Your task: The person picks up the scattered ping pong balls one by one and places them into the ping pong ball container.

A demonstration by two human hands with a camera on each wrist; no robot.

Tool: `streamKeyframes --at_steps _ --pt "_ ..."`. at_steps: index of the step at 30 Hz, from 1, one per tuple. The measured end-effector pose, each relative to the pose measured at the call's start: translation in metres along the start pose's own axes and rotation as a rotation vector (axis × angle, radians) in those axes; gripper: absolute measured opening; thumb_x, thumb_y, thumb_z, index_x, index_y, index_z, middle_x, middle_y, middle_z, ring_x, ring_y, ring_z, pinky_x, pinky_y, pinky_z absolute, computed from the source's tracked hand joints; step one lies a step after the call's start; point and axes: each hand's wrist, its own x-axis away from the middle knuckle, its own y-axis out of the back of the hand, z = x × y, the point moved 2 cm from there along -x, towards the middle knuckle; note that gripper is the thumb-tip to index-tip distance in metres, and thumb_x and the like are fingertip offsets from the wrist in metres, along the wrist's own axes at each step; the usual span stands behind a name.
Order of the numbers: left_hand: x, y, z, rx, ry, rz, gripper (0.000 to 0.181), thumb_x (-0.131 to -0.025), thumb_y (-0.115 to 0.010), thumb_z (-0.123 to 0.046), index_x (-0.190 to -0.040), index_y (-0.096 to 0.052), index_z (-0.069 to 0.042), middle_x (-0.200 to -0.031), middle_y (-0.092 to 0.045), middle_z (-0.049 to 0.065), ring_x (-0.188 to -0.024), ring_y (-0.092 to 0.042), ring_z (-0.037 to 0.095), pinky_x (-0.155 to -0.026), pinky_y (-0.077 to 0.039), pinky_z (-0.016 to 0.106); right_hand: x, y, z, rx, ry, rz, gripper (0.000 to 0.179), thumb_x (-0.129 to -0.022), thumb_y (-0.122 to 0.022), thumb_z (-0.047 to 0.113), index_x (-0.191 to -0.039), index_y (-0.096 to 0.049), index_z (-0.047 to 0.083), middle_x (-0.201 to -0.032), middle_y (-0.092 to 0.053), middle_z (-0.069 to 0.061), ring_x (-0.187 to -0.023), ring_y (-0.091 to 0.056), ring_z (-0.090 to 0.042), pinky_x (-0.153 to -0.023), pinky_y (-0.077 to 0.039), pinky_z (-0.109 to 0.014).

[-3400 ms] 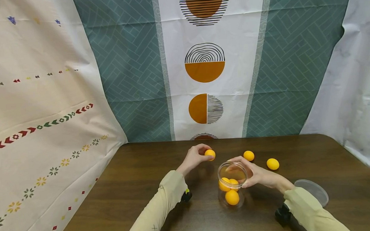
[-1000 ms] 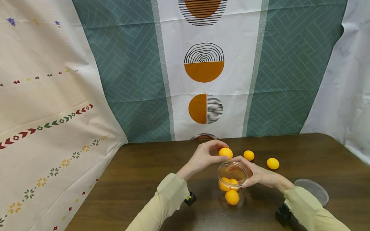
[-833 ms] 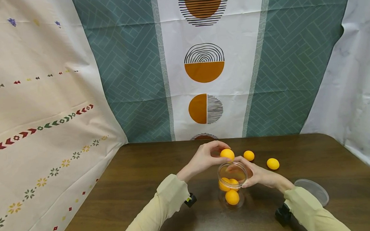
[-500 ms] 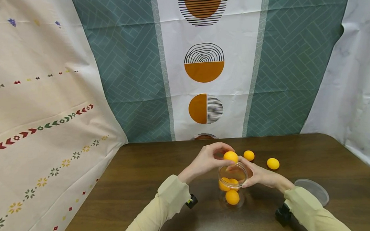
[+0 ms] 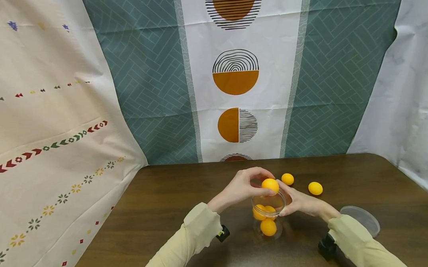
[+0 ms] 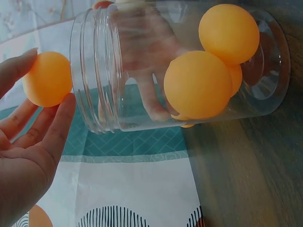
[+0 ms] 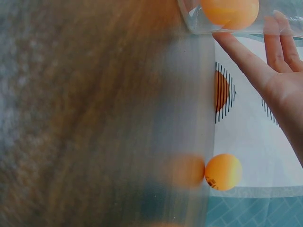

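My left hand (image 5: 243, 188) pinches an orange ping-pong ball (image 5: 270, 185) between thumb and fingers at the mouth of a clear jar (image 6: 90, 71). In the left wrist view this ball (image 6: 47, 79) sits right at the threaded rim, outside it. The jar stands upright on the table with several orange ping-pong balls (image 5: 268, 227) inside. My right hand (image 5: 301, 203) grips the jar from its right side, with thumb and fingers spread round the wall below the rim. In the right wrist view fingers (image 7: 244, 54) lie against the jar's side.
Two loose ping-pong balls lie behind and right of the jar, a nearer ball (image 5: 315, 188) and a farther ball (image 5: 287, 179). A clear round lid (image 5: 361, 220) lies beside the right forearm. Patterned cloth (image 5: 238, 108) hangs behind the dark wooden table (image 5: 160, 215).
My left hand has carried its ball rightward from the table behind the jar to the jar's mouth, lowering slightly at the end. The right hand and jar have stayed in place.
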Motion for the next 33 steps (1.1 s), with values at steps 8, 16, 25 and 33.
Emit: streamKeyframes --at_steps 8,16,25,33 --pt "0.0010 -0.0043 -0.0028 -0.004 -0.001 0.030 0.031 -0.078 -0.069 -0.002 -0.107 -0.059 0.004 -0.103 -0.059 0.007 -0.091 -0.055 0.014 -0.077 -0.046 0.026 0.0006 0.0007 0.0009 0.020 -0.029 -0.012 0.090 -0.080 -0.064 0.014 -0.142 -0.001 0.006 -0.143 -0.006 -0.021 -0.122 -0.017 -0.044 -0.092 -0.023 -0.061" --pt "0.0012 -0.0056 -0.0007 -0.005 0.004 0.035 0.032 -0.078 -0.069 -0.002 -0.108 -0.058 0.005 -0.104 -0.058 0.006 -0.091 -0.054 0.012 -0.078 -0.046 0.028 0.0004 0.0003 0.0005 0.016 -0.015 -0.013 0.089 -0.079 -0.065 0.014 -0.143 -0.003 0.008 -0.142 -0.009 -0.019 -0.122 -0.017 -0.043 -0.091 -0.024 -0.061" --pt "0.0020 -0.0059 0.0002 -0.021 -0.006 0.039 0.031 -0.078 -0.068 0.001 -0.108 -0.058 0.005 -0.104 -0.059 0.008 -0.092 -0.054 0.013 -0.078 -0.046 0.028 0.0001 -0.0009 0.0009 0.007 -0.007 -0.009 0.088 -0.079 -0.064 0.011 -0.143 -0.002 0.007 -0.143 -0.004 -0.020 -0.123 -0.015 -0.045 -0.091 -0.026 -0.060" --pt "0.0024 -0.0053 0.0013 -0.025 -0.015 0.050 0.032 -0.078 -0.068 0.001 -0.108 -0.058 0.004 -0.105 -0.059 0.008 -0.093 -0.054 0.013 -0.079 -0.046 0.029 0.0009 -0.0016 0.0024 0.030 -0.025 -0.027 0.090 -0.078 -0.064 0.012 -0.143 -0.002 0.006 -0.144 -0.002 -0.020 -0.124 -0.012 -0.044 -0.090 -0.018 -0.065"
